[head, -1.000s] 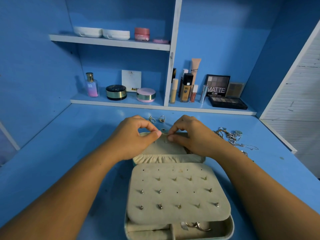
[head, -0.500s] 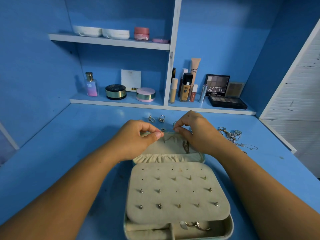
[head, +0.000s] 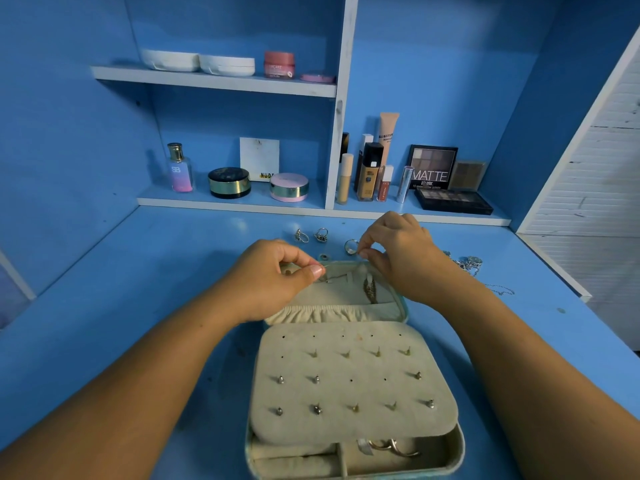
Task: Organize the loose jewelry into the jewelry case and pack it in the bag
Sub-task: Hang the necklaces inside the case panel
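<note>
On the blue counter (head: 138,289), near the middle of its front edge, an open jewelry case (head: 459,448) is set with its lid laid back toward the shelves. Above the left part of the lid the left hand (head: 273,275) is held, thumb and forefinger pressed together on one end of a fine chain (head: 332,279). In the lid a gathered pocket (head: 325,313) is seen, with a darker chain (head: 370,289) hung above it. The nearer half of the case is covered by a pale earring panel (head: 349,393) studded with small earrings, and a ring (head: 391,446) is lodged in the compartment below it. Three loose rings (head: 321,234) are laid just behind the lid. Over the lid's right back corner the right hand (head: 398,258) is raised, its fingertips pinched on the chain's other end. Toward the counter's right edge a tangle of necklaces (head: 467,263) is heaped.
</note>
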